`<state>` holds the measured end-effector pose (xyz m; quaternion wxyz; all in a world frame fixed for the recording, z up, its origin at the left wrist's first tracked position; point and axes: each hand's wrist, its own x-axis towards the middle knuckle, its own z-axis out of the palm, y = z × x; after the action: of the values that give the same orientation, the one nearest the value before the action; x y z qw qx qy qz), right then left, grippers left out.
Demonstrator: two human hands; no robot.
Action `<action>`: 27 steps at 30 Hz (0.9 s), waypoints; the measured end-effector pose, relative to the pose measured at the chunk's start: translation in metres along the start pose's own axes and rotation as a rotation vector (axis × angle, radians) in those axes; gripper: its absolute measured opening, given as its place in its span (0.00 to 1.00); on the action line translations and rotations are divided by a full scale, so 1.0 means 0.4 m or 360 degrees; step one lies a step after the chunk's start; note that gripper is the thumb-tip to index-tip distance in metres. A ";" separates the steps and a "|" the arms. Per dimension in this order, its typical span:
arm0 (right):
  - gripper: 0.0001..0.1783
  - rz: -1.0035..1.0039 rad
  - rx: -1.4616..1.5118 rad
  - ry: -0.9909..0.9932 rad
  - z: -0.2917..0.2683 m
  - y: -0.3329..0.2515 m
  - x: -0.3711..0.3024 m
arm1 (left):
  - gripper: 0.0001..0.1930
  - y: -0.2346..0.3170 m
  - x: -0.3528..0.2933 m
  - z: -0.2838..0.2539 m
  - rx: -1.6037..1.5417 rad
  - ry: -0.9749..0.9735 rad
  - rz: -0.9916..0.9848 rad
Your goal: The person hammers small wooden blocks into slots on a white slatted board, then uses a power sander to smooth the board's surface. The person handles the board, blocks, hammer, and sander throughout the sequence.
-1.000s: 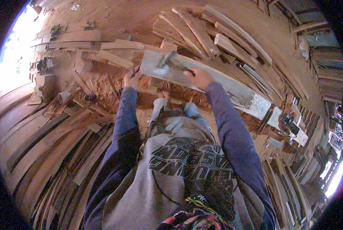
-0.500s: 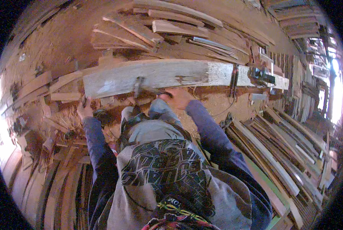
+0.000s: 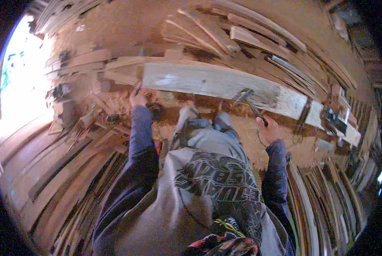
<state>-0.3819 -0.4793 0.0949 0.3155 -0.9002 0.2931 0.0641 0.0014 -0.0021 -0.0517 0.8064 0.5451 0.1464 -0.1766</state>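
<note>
Firmly wrapped round the handle of a hammer (image 3: 253,108), a worker's R hand (image 3: 270,129) holds it w/ the head fwd, at the near edge of a long pale board (image 3: 191,79). L hand (image 3: 137,97) is just beside the board's L end; from where I stand, can't tell if its fingers grip anything. Bold lettering (image 3: 223,175) spreads across the grey shirt (image 3: 159,207). Loose timbers (image 3: 259,39) lie beyond the board.

Right fingers (image 3: 271,123) hold a hammer (image 3: 254,106) near a pale plank (image 3: 191,79).
</note>
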 end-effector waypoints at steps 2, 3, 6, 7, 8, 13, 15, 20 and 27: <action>0.29 -0.0161 0.0100 -0.0247 0.037 -0.104 0.085 | 0.19 0.016 -0.020 0.010 0.0077 0.0030 -0.0026; 0.29 -0.0325 0.0059 -0.0260 0.061 -0.162 0.125 | 0.18 0.022 -0.034 0.024 0.0201 0.0176 -0.0018; 0.26 -0.0316 0.0135 -0.0705 0.141 -0.353 0.235 | 0.16 0.025 -0.083 0.057 0.0514 0.0331 0.0180; 0.25 -0.0312 0.0039 -0.0726 0.169 -0.420 0.265 | 0.16 0.018 -0.095 0.060 0.0509 0.0372 0.0191; 0.25 -0.0353 -0.0009 -0.0718 0.195 -0.488 0.292 | 0.16 0.015 -0.106 0.057 0.0474 0.0332 0.0257; 0.26 -0.0480 -0.0099 -0.0842 0.289 -0.766 0.381 | 0.12 0.002 -0.172 0.004 0.0639 0.0478 0.0370; 0.27 -0.0546 -0.0121 -0.0810 0.305 -0.816 0.392 | 0.11 0.005 -0.208 0.009 0.0896 0.0614 0.0568; 0.27 -0.0384 -0.0031 -0.0755 0.248 -0.710 0.373 | 0.13 0.031 -0.220 0.144 0.0428 0.0158 0.0483; 0.29 0.0098 0.0240 -0.0265 0.014 -0.265 0.209 | 0.37 0.007 -0.255 0.521 0.2558 -0.0546 0.1403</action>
<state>-0.2527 -0.4502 0.1214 0.4034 -0.8561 0.2973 0.1261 -0.0794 -0.1821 0.0700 0.1919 0.9123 -0.3612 0.0190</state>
